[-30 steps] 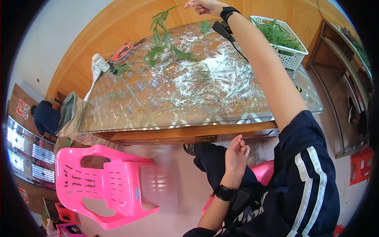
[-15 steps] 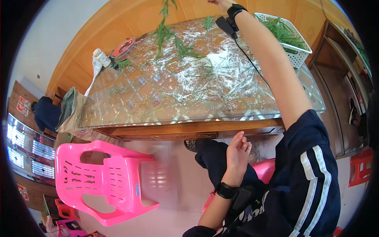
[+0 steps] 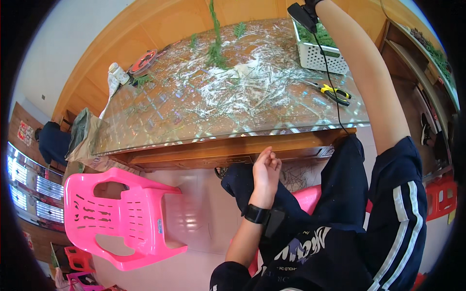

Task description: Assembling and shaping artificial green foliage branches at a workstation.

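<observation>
A long green sprig runs nearly upright above the littered glass-topped table, its narrow upper end cut off by the frame and its bushier end pointing down beside white powder. The right hand is out of view beyond the upper edge, so its fingers' grip cannot be told. The left hand hangs over the lap, fingers loosely curled, nothing visible in them. A black cable crosses in front of the white basket and yellow-and-black pliers. Half a second earlier, the sprig spread farther left and the arm hid the pliers.
</observation>
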Demonstrator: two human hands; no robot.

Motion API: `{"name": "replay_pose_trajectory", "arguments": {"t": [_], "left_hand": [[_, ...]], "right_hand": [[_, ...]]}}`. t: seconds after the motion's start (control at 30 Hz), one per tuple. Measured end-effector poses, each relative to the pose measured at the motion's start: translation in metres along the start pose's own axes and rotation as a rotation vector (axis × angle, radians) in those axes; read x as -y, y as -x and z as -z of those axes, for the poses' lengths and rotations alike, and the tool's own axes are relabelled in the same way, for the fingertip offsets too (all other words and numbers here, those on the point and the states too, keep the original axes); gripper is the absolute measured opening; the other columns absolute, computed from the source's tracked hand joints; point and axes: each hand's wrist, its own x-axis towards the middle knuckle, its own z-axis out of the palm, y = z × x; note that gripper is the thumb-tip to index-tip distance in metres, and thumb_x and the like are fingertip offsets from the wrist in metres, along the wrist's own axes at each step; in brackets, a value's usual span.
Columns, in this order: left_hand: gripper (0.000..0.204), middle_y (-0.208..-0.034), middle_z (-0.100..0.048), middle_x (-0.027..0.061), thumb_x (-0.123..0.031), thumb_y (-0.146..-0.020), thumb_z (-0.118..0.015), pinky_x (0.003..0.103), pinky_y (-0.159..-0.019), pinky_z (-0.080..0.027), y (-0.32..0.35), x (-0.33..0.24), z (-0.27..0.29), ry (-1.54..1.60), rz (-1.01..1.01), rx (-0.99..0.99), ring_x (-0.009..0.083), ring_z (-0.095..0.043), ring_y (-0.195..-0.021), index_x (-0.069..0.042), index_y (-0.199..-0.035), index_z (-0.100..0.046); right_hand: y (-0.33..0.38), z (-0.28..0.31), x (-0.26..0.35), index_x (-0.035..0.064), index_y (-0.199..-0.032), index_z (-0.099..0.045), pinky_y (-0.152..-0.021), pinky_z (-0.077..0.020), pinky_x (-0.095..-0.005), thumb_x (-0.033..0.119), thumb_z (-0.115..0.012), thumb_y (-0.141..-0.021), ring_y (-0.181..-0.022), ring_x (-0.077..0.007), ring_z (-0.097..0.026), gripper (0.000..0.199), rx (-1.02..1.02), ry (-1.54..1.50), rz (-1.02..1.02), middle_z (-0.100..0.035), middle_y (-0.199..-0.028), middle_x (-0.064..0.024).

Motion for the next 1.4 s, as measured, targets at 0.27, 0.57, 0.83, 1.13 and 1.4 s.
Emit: {"name": "replay_pose_trajectory", "arguments": {"t": [0.27,0.57,0.83,1.13,1.4], "left_hand": [[0.015,-0.070,-0.052,-0.0013,-0.011,-0.085,-0.051,0.027,-0.071,-0.042,-0.020,0.006,-0.002,-0.088,-0.001,0.026,0.0095,-0.047,-0.060,-0.007,-0.099,-0.055],[0.018,-0.070,-0.052,-0.0015,-0.012,-0.087,-0.049,0.027,-0.071,-0.042,-0.019,-0.002,0.009,-0.101,-0.035,-0.044,0.0090,-0.047,-0.060,-0.009,-0.104,-0.054],[0.019,-0.072,-0.052,-0.0026,-0.014,-0.089,-0.051,0.024,-0.070,-0.042,-0.012,-0.010,0.003,-0.226,-0.205,0.012,0.0078,-0.047,-0.062,-0.010,-0.107,-0.053],[0.021,-0.079,-0.055,-0.0012,-0.015,-0.088,-0.052,0.023,-0.072,-0.043,-0.013,-0.010,0.000,-0.330,-0.292,0.024,0.0083,-0.050,-0.070,-0.009,-0.108,-0.053],[0.024,-0.089,-0.057,0.0019,-0.018,-0.088,-0.054,0.025,-0.076,-0.045,0.001,-0.010,0.005,-0.398,-0.307,-0.015,0.0115,-0.055,-0.080,-0.008,-0.109,-0.053]], "right_hand": [[0.035,0.059,-0.050,0.0012,-0.076,-0.062,-0.045,-0.0354,-0.0264,0.009,-0.048,-0.084,-0.053,-0.0149,-0.049,0.017,0.318,2.528,-0.011,-0.057,-0.066,-0.0075],[0.135,-0.030,-0.135,-0.0015,-0.083,-0.055,-0.066,-0.0459,-0.0463,0.012,-0.048,-0.079,-0.074,-0.0402,-0.058,0.016,0.146,2.107,-0.174,-0.059,-0.073,-0.0238],[0.153,-0.069,-0.136,-0.0028,-0.082,-0.059,-0.070,-0.0457,-0.0463,0.007,-0.050,-0.074,-0.081,-0.0392,-0.058,0.016,-0.655,1.315,0.161,-0.060,-0.080,-0.0243],[0.186,-0.060,-0.160,-0.0028,-0.088,-0.055,-0.050,-0.0435,-0.0356,0.008,-0.046,-0.080,-0.052,-0.0212,-0.056,0.016,-0.531,1.103,-0.063,-0.056,-0.062,-0.0133],[0.228,-0.092,-0.167,0.0008,-0.093,-0.057,-0.057,-0.0442,-0.0367,0.008,-0.045,-0.083,-0.061,-0.0267,-0.058,0.017,-0.324,0.832,-0.695,-0.057,-0.066,-0.0154]]}}
